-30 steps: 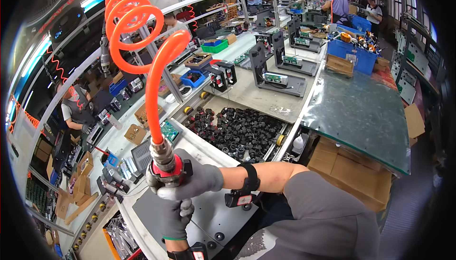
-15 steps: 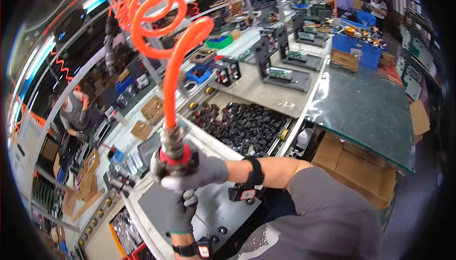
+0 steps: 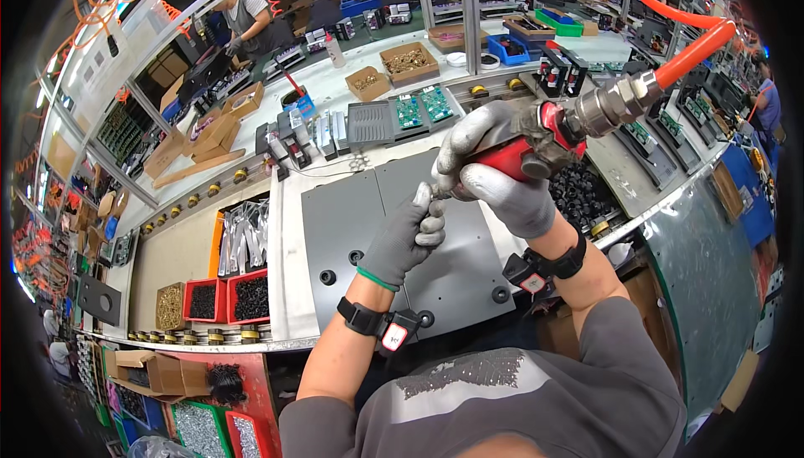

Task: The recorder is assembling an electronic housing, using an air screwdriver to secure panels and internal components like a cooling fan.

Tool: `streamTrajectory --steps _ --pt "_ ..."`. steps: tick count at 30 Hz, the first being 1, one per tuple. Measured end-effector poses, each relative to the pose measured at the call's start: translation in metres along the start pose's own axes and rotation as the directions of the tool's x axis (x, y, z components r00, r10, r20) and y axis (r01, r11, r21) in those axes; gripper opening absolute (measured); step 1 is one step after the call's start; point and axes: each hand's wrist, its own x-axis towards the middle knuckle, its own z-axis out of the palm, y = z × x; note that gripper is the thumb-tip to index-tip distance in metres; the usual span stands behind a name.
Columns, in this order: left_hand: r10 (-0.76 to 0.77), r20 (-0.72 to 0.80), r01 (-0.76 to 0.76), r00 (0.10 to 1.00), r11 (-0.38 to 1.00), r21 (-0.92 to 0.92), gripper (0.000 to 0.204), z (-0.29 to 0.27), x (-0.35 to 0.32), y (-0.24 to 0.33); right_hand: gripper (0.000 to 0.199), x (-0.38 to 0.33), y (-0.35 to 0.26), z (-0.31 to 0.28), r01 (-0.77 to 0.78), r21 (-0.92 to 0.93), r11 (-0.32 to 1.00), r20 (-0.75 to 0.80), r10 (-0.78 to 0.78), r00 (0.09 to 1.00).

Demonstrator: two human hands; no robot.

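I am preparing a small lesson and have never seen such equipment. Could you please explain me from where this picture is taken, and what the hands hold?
There is no robot here: a person works with their own two gloved hands. The camera sits on the person's head and looks down; its very wide lens makes straight edges bend.

The right hand grips a red tool, joined by a metal coupling to an orange hose. The left hand has its fingertips at the tool's front end; whether they pinch something small is hard to tell.

Below the hands lie grey panels with round black pieces. To the left stand red bins of small black parts; beyond the panels are green circuit boards.
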Motion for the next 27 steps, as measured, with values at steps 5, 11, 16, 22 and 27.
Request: streamTrajectory --steps 5,11,16,22,27 --pt "-0.012 -0.03 0.014 0.999 0.999 0.05 0.008 -0.003 0.004 0.001 0.027 -0.001 0.004 -0.001 0.009 -0.005 1.0 0.011 -0.009 1.0" --pt "-0.109 -0.163 0.107 0.981 0.994 -0.019 0.014 0.002 0.008 0.001 0.027 0.002 0.004 -0.002 -0.003 0.06 0.998 0.174 -0.007 0.985" --pt "0.015 -0.156 0.039 0.988 0.941 0.336 0.013 -0.003 -0.001 0.007 0.027 0.0 -0.001 -0.004 -0.031 -0.003 1.0 0.249 0.03 0.968" --pt "0.495 -0.102 0.058 0.863 0.104 0.993 0.052 -0.045 -0.005 0.047 0.026 0.001 0.004 -0.01 -0.107 0.088 0.99 0.224 0.085 0.971" --pt "0.455 0.077 0.168 0.887 -0.472 0.865 0.053 -0.055 0.005 0.016 0.027 0.011 0.026 -0.014 -0.08 0.04 0.996 0.124 0.074 0.99"
